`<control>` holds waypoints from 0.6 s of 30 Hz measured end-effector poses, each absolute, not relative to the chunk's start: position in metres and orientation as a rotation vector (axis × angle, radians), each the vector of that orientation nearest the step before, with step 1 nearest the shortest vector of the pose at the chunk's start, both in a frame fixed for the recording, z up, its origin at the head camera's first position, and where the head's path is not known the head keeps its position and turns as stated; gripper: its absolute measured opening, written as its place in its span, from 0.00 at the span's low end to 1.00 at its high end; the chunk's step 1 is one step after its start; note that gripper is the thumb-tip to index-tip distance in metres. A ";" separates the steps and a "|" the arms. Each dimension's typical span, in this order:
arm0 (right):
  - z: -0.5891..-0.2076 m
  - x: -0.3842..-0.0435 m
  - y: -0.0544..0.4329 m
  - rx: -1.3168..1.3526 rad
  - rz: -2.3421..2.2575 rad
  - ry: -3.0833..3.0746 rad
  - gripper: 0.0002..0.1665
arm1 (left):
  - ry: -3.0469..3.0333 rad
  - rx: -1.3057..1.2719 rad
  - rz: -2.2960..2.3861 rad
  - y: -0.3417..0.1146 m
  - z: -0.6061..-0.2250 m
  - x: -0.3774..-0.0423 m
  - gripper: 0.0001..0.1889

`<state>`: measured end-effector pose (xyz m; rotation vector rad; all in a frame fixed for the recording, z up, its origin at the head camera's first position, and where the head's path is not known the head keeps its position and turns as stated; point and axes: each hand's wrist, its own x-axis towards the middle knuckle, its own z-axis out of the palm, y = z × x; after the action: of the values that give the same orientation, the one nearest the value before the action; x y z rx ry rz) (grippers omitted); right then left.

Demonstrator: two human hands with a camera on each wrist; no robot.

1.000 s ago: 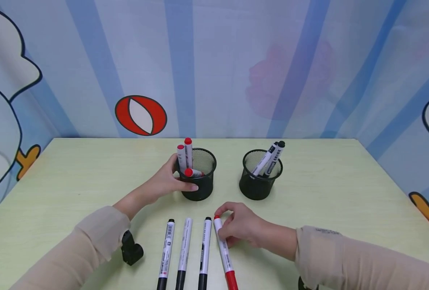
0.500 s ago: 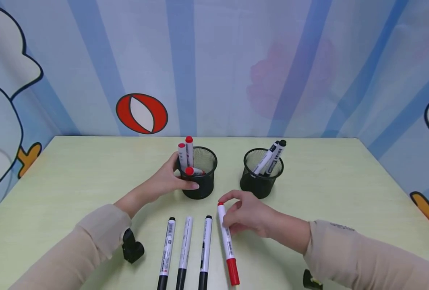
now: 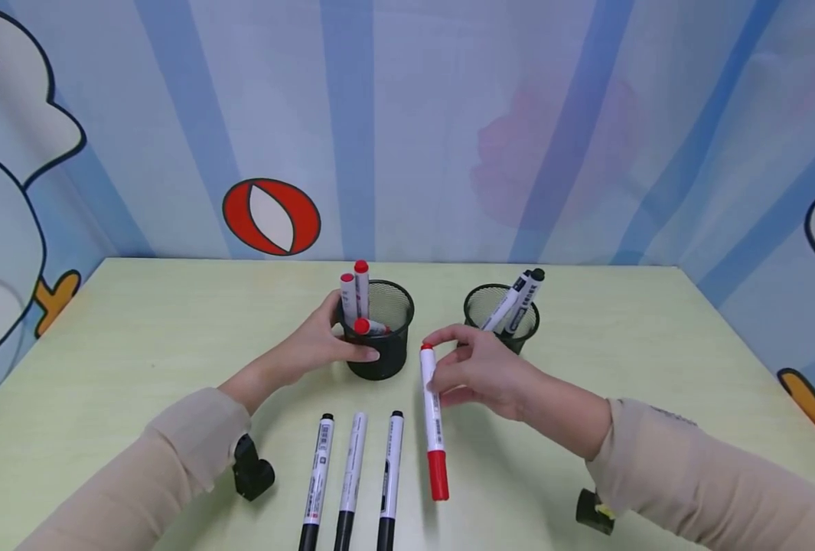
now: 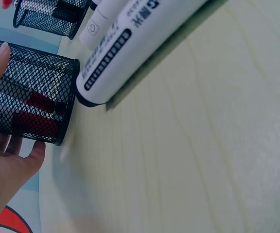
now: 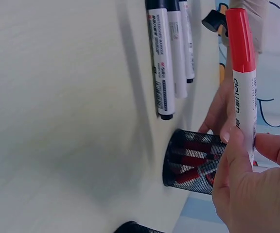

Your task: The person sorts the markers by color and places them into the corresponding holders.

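My right hand (image 3: 486, 373) pinches a red-capped marker (image 3: 432, 421) near its far end, the red cap pointing toward me. A shadow beneath shows it lifted off the table; the right wrist view has the same marker (image 5: 244, 97) between thumb and fingers. My left hand (image 3: 317, 340) holds the left black mesh pen cup (image 3: 389, 348) by its side, thumb on the front wall. Inside that cup stand several red markers (image 3: 362, 291). The left wrist view catches the left hand (image 4: 8, 170) around the cup (image 4: 33, 92).
A second mesh pen cup (image 3: 472, 302), holding black markers (image 3: 517, 302), stands behind my right hand. Three black-capped markers (image 3: 317, 474) lie side by side in front on the pale wooden table (image 3: 173, 321). A printed blue curtain (image 3: 407, 130) hangs behind.
The right hand has lifted the red marker from the table and carried it up and forward, away from the black markers. The left hand stays on its cup.
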<state>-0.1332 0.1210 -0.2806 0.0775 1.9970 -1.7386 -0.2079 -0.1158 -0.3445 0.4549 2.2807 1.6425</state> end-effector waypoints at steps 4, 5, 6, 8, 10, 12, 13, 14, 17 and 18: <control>-0.272 -0.139 0.124 0.040 -1.762 1.990 0.29 | 2.279 0.446 1.644 -0.116 -0.345 -0.208 0.46; -0.269 -0.140 0.125 0.032 -1.769 1.986 0.30 | 2.280 0.444 1.643 -0.116 -0.344 -0.208 0.46; -0.267 -0.142 0.126 0.023 -1.774 1.985 0.30 | 2.279 0.442 1.643 -0.116 -0.344 -0.209 0.46; -0.263 -0.145 0.127 0.022 -1.785 1.982 0.30 | 2.275 0.437 1.643 -0.116 -0.344 -0.209 0.46; -0.258 -0.148 0.128 0.016 -1.797 1.985 0.30 | 2.266 0.437 1.647 -0.116 -0.345 -0.209 0.45; -0.255 -0.151 0.130 0.007 -1.808 1.992 0.30 | 2.257 0.436 1.651 -0.115 -0.345 -0.209 0.45; -0.253 -0.153 0.130 0.010 -1.818 1.996 0.30 | 2.255 0.439 1.651 -0.114 -0.345 -0.209 0.45; -0.251 -0.155 0.131 0.005 -1.825 2.007 0.30 | 2.254 0.443 1.653 -0.114 -0.345 -0.209 0.45; -0.247 -0.161 0.134 -0.006 -1.840 2.032 0.30 | 2.261 0.458 1.651 -0.112 -0.344 -0.209 0.45; -0.245 -0.163 0.134 -0.004 -1.844 2.039 0.30 | 2.265 0.463 1.648 -0.111 -0.344 -0.210 0.45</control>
<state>-0.1633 0.1342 -0.2452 -0.0044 2.0394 -1.8438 -0.2100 -0.1111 -0.3440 0.4630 2.2646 1.6476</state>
